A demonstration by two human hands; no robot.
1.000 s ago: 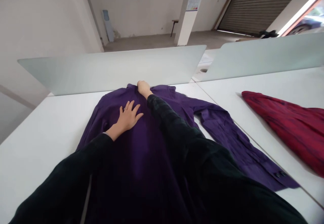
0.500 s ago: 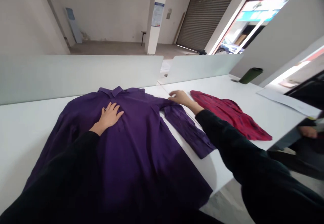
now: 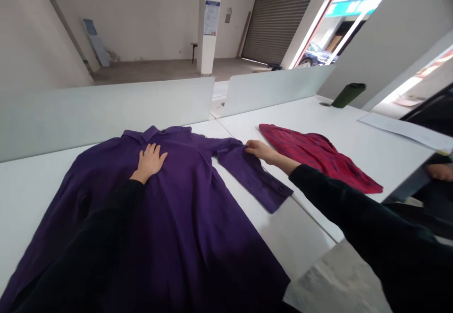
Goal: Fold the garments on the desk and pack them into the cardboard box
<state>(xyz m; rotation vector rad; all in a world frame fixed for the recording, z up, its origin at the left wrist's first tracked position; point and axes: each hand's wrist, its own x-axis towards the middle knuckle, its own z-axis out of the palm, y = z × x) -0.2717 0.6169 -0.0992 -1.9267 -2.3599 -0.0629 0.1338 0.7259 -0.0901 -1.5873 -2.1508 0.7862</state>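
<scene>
A purple long-sleeved shirt (image 3: 184,199) lies spread on the white table, its collar towards the low divider. My left hand (image 3: 150,160) rests flat on its upper front below the collar, fingers spread. Out on the right, my right hand (image 3: 261,150) pinches the outer edge of the shirt's sleeve (image 3: 247,171), which bends back towards me with its cuff near the table gap. The other sleeve is partly hidden by my left arm. Just beyond my right hand lies a red and dark patterned garment (image 3: 314,155).
Frosted dividers (image 3: 106,112) stand along the table's far side. At the right are a dark green roll (image 3: 348,95) and a white sheet (image 3: 403,131). Another person's hand (image 3: 440,171) shows at the right edge. A seam (image 3: 313,218) runs between the tables.
My right hand has come down from above the sleeve and closed on its edge. The sleeve lies flatter, and its cuff has shifted. My left hand stays on the shirt; the view has turned slightly.
</scene>
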